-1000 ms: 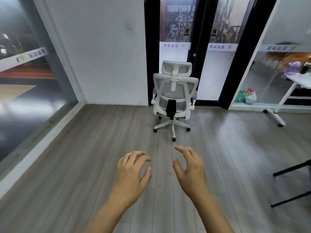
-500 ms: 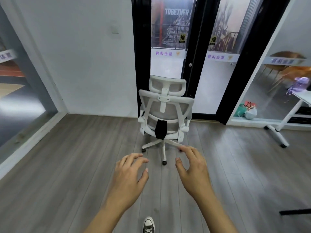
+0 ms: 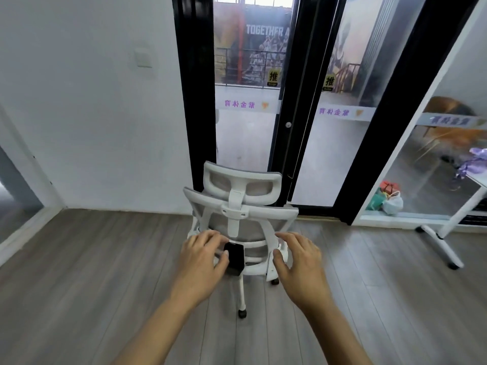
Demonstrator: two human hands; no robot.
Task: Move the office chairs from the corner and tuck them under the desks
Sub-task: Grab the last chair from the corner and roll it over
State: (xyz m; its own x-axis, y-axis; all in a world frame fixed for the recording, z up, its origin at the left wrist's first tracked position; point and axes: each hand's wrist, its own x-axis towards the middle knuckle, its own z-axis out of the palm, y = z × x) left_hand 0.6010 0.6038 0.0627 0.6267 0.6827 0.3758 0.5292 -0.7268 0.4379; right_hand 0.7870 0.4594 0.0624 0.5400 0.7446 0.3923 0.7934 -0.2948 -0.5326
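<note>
White mesh chair point(image 3: 241, 206) stands on the wood floor point(image 3: 92, 272) with its back to the person, headrest on top, black lumbar block point(image 3: 234, 258) low on the back frame. It sits right in front of the black-framed glass doors point(image 3: 287, 114), near the corner with the white wall point(image 3: 92, 101). One caster on the near base leg shows below the seat.

Left hand point(image 3: 200, 259) reaches out in front of the left side of the backrest, fingers spread and loosely bent, grasping nothing. Right hand point(image 3: 300, 259) mirrors it at the right side of the backrest, fingers spread, thumb close to the frame edge, nothing held. Cannot tell whether either hand actually touches the frame.

Off to the right, a white worktop point(image 3: 479, 180) edge with its white leg point(image 3: 445, 233) on casters, well apart from the chair. Bags point(image 3: 387, 200) lie on the floor behind the glass panel beside that leg. Light switch point(image 3: 143, 57) on the wall up left.
</note>
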